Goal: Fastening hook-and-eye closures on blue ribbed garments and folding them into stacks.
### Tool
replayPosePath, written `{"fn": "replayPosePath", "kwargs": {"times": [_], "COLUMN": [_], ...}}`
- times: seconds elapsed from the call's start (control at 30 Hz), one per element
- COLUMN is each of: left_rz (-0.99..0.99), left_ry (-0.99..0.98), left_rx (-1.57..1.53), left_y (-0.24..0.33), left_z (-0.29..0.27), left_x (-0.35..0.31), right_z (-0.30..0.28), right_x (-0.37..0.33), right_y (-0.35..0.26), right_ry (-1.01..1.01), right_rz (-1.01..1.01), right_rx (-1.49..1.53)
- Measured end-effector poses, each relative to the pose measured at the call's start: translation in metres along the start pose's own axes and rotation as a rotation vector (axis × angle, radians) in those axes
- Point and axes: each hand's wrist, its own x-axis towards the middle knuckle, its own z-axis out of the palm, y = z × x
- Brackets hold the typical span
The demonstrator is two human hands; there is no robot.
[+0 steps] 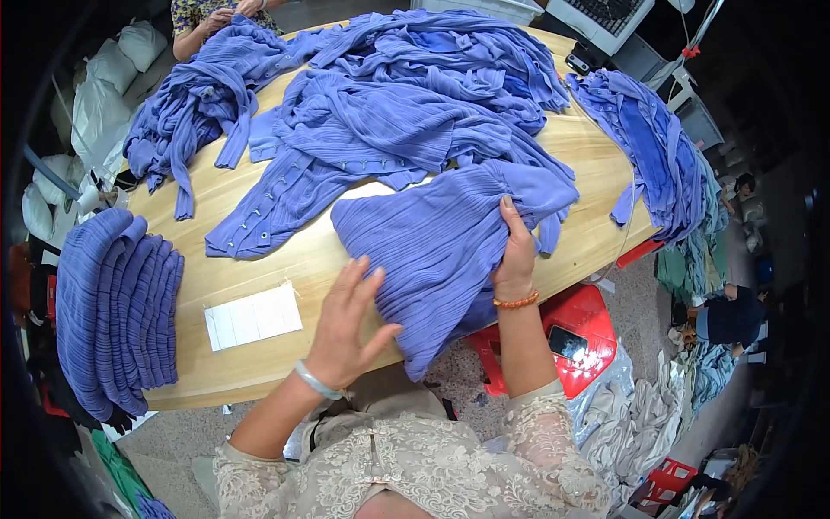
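A blue pleated garment (432, 238) lies spread near the front edge of a wooden table (285, 259), part of it hanging over the edge. My right hand (516, 251), with an orange bead bracelet, grips a fold of this garment at its right side. My left hand (346, 324), wearing a pale bangle, rests flat with fingers spread, its fingertips on the garment's left edge.
A folded stack of blue garments (117, 311) sits at the table's left end beside a white paper sheet (252, 316). Loose blue garments (406, 95) cover the far side; more (648, 147) drape the right end. Another person (207, 17) works opposite. A red stool (575, 333) holds a phone.
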Motion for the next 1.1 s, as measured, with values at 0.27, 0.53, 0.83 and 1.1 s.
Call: {"fn": "replayPosePath", "kwargs": {"times": [0.27, 0.53, 0.83, 1.1], "left_rz": [-0.004, -0.702, -0.997, -0.948], "left_ry": [-0.296, 0.061, -0.053, -0.037], "left_rx": [0.171, -0.892, -1.452, -1.479], "left_y": [-0.005, -0.018, -0.026, -0.027], "left_z": [0.036, 0.026, 0.019, 0.024], "left_x": [0.0, -0.002, 0.026, 0.028], "right_z": [-0.055, -0.09, 0.021, 0.026], "right_x": [0.002, -0.008, -0.131, -0.104], "right_y": [-0.022, -0.064, 0.049, 0.093], "right_ry": [0.015, 0.308, -0.604, -0.334], "right_rz": [0.068, -0.463, -0.487, -0.664], "right_rx": [-0.136, -0.651, -1.625, -1.91]}}
